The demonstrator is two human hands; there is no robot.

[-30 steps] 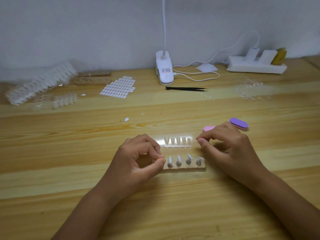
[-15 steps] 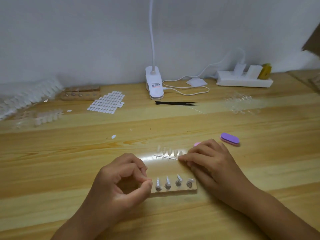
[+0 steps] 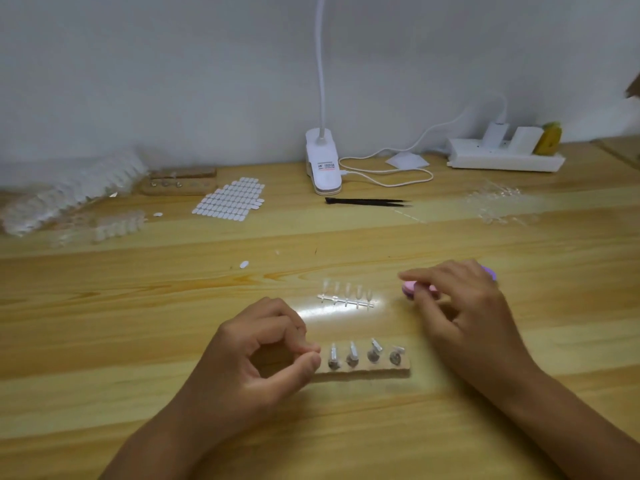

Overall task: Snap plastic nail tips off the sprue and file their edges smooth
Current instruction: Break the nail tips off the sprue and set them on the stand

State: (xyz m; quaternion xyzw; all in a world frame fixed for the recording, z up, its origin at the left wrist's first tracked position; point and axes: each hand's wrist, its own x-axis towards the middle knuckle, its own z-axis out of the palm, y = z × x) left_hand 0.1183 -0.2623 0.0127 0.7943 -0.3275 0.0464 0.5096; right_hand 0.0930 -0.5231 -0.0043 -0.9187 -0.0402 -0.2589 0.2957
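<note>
Sprue (image 3: 346, 300) is lying flat on the table (image 3: 138, 323) beyond the wooden block (image 3: 367, 371), carrying five clear pointed tips in a row. Right hand (image 3: 460, 306) is pinching the pink file (image 3: 412, 289) just beside it. Left hand (image 3: 256, 355) is closing thumb to fingertip at the block's left end; can't tell if anything's in it.

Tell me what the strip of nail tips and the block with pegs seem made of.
Strip of nail tips: clear, glossy plastic, seemingly; the table shows through and it glints. Block: matte, pale tan, perhaps wood or cork; too blurred to settle. Pegs: shiny grey, possibly metal.
</note>
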